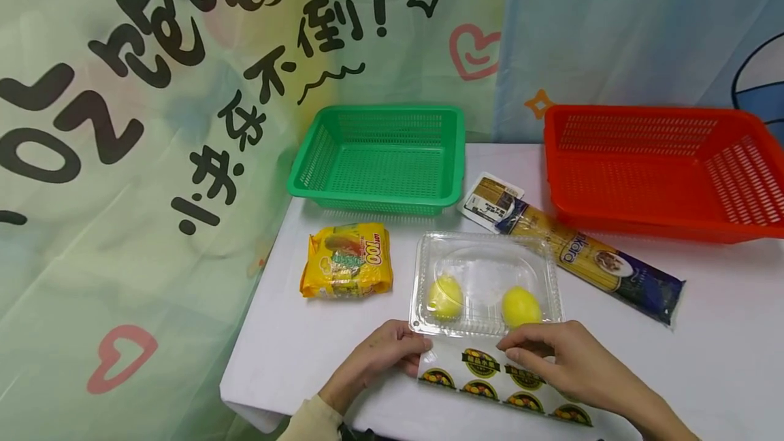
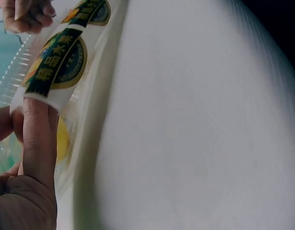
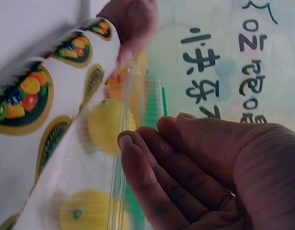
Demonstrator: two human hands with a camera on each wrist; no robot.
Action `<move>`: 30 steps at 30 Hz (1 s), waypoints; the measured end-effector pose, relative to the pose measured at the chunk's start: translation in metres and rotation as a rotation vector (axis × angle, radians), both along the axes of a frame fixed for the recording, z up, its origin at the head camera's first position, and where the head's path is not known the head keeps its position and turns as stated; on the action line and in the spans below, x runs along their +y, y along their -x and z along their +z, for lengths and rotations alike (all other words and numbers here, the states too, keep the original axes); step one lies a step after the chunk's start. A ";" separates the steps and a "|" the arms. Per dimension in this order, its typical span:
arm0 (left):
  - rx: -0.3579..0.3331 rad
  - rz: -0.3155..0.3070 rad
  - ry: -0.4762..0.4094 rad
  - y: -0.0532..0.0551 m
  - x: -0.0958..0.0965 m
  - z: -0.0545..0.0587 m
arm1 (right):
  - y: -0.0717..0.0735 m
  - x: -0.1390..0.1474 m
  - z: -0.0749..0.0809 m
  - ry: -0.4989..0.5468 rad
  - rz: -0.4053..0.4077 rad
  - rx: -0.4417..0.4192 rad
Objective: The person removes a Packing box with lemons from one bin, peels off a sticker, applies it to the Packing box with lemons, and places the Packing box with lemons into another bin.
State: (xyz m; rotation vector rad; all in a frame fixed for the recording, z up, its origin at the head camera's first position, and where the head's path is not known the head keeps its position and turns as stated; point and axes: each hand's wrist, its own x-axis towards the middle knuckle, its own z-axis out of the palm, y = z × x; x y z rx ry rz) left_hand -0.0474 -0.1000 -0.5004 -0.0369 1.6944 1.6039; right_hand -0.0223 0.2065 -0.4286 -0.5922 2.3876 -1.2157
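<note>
A clear plastic clamshell box lies lid down on the white table, with two yellow fruits inside. In front of it is a sheet of fruit stickers, printed with round black, gold and green labels. My left hand pinches the sheet's left end between thumb and fingers; the left wrist view shows fingers behind that end of the sheet. Over the sheet's right part hovers my right hand. Its fingers bend loosely beside the box edge in the right wrist view, nothing visible between them.
A yellow snack packet sits left of the box. Behind stand a green basket and a red basket. A pack of spaghetti lies at the right, overlapping a flat labelled pack. A printed curtain hangs behind.
</note>
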 end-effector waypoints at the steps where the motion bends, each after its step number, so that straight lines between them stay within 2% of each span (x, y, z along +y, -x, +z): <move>1: -0.008 0.001 -0.012 0.000 0.000 0.000 | 0.000 -0.002 0.000 0.005 0.013 0.000; 6: -0.062 0.054 -0.063 0.000 0.003 -0.002 | 0.000 -0.013 -0.003 0.028 0.076 0.044; 9: -0.084 0.081 -0.075 0.000 0.004 -0.003 | -0.001 -0.020 -0.006 0.020 0.095 0.109; 16: -0.103 0.084 -0.144 0.000 0.004 -0.003 | 0.000 -0.034 -0.009 -0.070 0.111 0.192; 23: -0.139 0.093 -0.230 -0.002 0.005 -0.001 | 0.001 -0.041 -0.012 -0.117 0.132 0.169; 30: -0.151 0.114 -0.277 -0.004 0.006 0.000 | 0.001 -0.042 -0.013 -0.106 0.137 0.167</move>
